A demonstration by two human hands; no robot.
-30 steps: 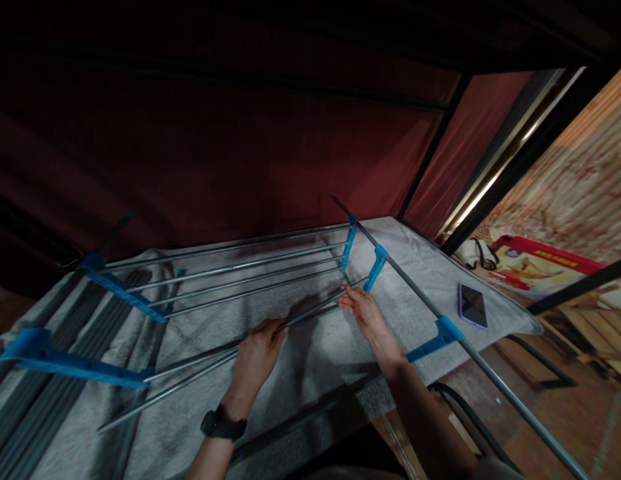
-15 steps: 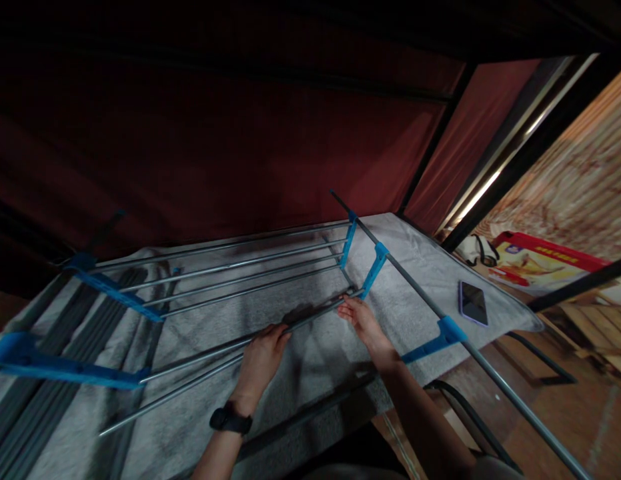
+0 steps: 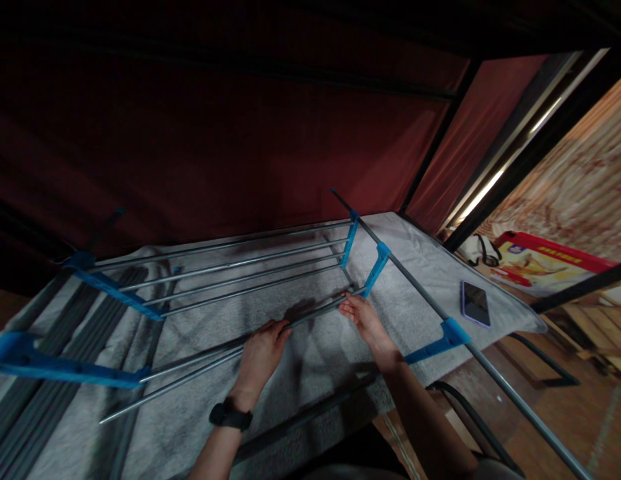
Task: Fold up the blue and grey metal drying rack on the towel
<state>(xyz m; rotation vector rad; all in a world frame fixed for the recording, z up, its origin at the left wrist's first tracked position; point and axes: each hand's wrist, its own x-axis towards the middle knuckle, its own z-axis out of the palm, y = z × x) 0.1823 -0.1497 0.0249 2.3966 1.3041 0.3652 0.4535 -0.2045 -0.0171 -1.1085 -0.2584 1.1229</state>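
A rack of thin metal tubes and blue plastic brackets lies on a grey cloth. My left hand, with a dark band on its wrist, is closed around a loose metal tube near its middle. That tube's left end sticks out free, below the left bracket. Beside it, a fitted tube runs from this bracket toward the right bracket. My right hand pinches the tube just short of the right bracket. Its fingers hide how the tube end meets the bracket.
Behind the hands, several crossbars span the far brackets. A long side pole slants to the lower right, carrying another blue bracket. More grey tubes lie at left. A phone and a red-yellow box are at right.
The free left end of the loose tube has risen slightly. Both hands keep almost the same place and grip, and the view has shifted a little.
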